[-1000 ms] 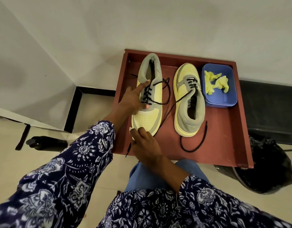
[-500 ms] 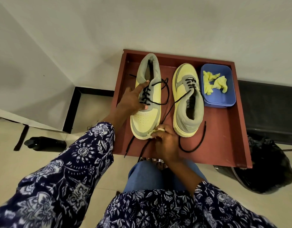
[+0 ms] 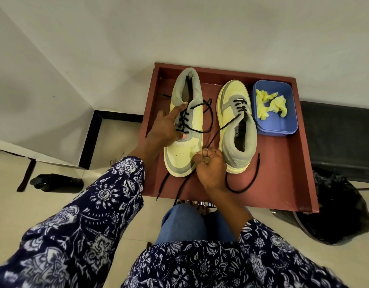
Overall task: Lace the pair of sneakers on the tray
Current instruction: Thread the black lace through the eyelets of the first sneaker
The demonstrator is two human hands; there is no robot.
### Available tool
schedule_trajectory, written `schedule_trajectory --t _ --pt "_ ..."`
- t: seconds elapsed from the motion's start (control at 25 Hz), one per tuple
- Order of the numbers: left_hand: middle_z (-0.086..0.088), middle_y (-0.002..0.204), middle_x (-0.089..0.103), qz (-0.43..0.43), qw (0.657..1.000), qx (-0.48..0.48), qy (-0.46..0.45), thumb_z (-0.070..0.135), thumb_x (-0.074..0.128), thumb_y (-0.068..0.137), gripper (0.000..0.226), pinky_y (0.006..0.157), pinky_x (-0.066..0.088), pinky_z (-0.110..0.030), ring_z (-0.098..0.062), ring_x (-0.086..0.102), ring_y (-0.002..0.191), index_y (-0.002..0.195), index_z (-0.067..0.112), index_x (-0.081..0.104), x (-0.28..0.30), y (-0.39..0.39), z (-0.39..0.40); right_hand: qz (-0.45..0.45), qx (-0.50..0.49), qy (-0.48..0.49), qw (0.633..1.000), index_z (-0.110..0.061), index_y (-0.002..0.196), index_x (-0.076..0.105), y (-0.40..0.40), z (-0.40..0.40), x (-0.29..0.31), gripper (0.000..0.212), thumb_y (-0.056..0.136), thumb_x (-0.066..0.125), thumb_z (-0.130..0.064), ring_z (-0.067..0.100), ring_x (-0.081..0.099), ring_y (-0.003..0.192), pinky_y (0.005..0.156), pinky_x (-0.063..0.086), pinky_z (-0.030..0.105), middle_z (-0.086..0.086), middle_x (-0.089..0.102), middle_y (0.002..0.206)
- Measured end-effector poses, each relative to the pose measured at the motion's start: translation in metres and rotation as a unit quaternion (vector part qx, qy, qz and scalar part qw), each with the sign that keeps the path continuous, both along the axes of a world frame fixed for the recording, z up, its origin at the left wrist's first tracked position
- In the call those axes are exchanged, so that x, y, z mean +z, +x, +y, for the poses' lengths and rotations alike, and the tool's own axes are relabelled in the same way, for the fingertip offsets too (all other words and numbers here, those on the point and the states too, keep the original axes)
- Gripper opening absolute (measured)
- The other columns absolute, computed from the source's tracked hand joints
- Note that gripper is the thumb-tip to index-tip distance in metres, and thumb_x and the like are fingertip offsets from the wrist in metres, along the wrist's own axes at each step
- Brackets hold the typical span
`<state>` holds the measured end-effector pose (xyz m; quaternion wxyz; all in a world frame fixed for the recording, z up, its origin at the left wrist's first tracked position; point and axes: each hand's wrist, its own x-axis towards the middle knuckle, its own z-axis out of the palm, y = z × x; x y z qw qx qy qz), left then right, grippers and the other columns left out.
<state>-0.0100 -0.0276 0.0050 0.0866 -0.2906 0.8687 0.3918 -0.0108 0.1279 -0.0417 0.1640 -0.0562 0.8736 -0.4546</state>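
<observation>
Two yellow-and-grey sneakers lie on a red-brown tray. The left sneaker points its toe toward me; the right sneaker points away. Black laces are threaded partway through both. My left hand holds the left sneaker's side, with forefinger and thumb on its lace area. My right hand sits at that sneaker's toe, its fingers curled round a black lace that runs up to the right sneaker. Another lace end loops loose on the tray.
A blue tub with crumpled yellow cloths stands on the tray's far right. A black bag sits on the floor to the right, a dark object to the left. White walls rise behind the tray.
My right hand has moved from the tray's near edge rightward to the left sneaker's toe and taken hold of a lace. My left hand has stayed on the sneaker.
</observation>
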Motion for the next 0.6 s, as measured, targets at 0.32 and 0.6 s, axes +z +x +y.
schedule_trajectory --t 0.32,0.6 --pt "-0.013 0.135 0.032 -0.002 1.0 0.007 -0.003 0.014 0.071 0.079 0.086 0.103 0.037 -0.041 -0.032 0.039 0.123 0.141 0.043 0.02 -0.002 -0.001 0.001 0.013 -0.059 -0.052 0.997 -0.007 0.101 0.057 0.02 -0.007 0.003 0.019 0.084 0.063 -0.011 0.017 0.054 0.089 0.071 0.034 0.013 0.006 0.06 0.101" --pt "-0.012 0.132 0.032 0.003 1.0 0.01 0.006 0.014 0.07 0.079 0.085 0.103 0.037 -0.039 -0.03 0.04 0.121 0.141 0.042 0.021 -0.002 -0.001 0.001 -0.081 -0.149 -0.127 0.977 -0.01 0.099 0.069 0.046 -0.004 -0.015 0.018 0.081 0.067 -0.008 0.018 0.064 0.094 0.087 0.054 0.031 0.007 0.065 0.102"
